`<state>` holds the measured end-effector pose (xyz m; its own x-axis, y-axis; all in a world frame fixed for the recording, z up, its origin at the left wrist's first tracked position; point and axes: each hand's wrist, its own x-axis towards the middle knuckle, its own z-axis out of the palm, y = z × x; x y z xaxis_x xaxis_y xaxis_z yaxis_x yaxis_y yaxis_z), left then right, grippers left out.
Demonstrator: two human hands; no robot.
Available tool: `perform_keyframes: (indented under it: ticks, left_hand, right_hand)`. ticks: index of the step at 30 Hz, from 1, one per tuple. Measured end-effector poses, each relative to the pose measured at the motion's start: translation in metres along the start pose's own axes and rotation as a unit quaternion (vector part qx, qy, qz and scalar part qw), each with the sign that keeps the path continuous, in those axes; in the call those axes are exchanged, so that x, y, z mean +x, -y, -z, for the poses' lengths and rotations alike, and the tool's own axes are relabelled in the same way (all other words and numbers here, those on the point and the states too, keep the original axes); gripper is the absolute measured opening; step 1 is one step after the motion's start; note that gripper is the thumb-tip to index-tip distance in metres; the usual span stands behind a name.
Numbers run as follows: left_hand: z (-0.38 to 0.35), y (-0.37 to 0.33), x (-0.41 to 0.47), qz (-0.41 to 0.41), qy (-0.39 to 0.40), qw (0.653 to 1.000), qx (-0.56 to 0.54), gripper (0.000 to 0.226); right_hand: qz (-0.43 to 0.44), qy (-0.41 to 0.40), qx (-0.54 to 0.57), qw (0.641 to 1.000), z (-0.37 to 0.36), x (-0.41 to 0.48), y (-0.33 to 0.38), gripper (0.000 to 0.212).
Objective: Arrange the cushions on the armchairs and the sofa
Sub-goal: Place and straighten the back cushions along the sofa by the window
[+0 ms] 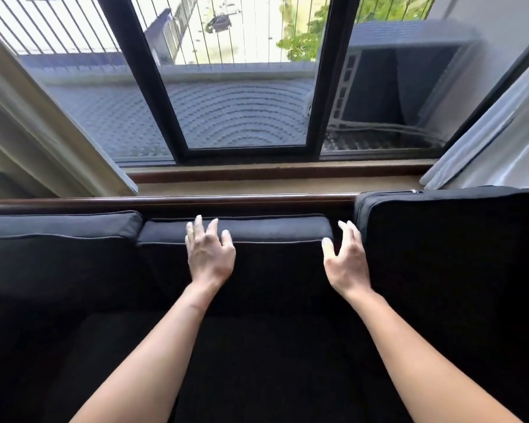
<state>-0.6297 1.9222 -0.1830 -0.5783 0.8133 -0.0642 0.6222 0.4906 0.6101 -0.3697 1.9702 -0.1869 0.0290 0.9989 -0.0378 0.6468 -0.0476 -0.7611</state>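
Dark navy fabric covers the sofa (257, 361), which fills the lower half of the view, its wooden back rail (196, 200) running just below the window sill (272, 175). Three back cushions stand along the rail: left cushion (58, 239) upright, middle cushion (257, 230) sitting lower than the others, right cushion (455, 254) tallest, its top edge reaching above the rail. Left hand (209, 254) lies palm down on the top front edge of the middle cushion, fingers (198, 222) spread apart and draped over its top, not clamped. Right hand (344, 261) hovers at the gap between middle and right cushions, fingers (351, 228) apart and curled, holding nothing; contact with either cushion cannot be told. Both forearms bare, reaching in from the bottom. Black-framed window (242, 87) behind, curtains on both sides: beige curtain (28, 123) left, white curtain (501, 132) right.
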Motion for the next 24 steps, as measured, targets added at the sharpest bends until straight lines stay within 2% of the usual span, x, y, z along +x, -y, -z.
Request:
perform_keyframes:
  ticks: [7, 12, 15, 19, 22, 24]
  left_hand:
    - [-0.067, -0.142, -0.075, -0.061, 0.053, 0.995, -0.057, 0.053]
    - [-0.123, -0.224, -0.108, -0.055, 0.123, 0.985, -0.110, 0.066]
    - [-0.154, -0.254, -0.110, -0.043, 0.142, 0.982, -0.116, 0.076]
    - [-0.184, -0.284, -0.089, 0.035, 0.140, 0.977, -0.157, 0.083]
    - [-0.199, -0.292, -0.069, 0.096, 0.129, 0.971, -0.179, 0.082]
    - [-0.207, -0.291, -0.060, 0.127, 0.114, 0.963, -0.206, 0.073]
  right_hand:
    - [0.069, -0.021, -0.054, 0.996, 0.119, 0.022, -0.067, 0.047]
    - [0.072, -0.036, -0.130, 0.988, 0.195, 0.067, -0.131, 0.048]
    - [0.040, -0.060, -0.136, 0.988, 0.222, 0.101, -0.163, 0.055]
    - [-0.035, -0.104, -0.053, 0.993, 0.242, 0.145, -0.204, 0.073]
    - [-0.033, -0.148, -0.014, 0.988, 0.242, 0.160, -0.222, 0.086]
    - [-0.040, -0.195, 0.011, 0.980, 0.237, 0.165, -0.227, 0.088]
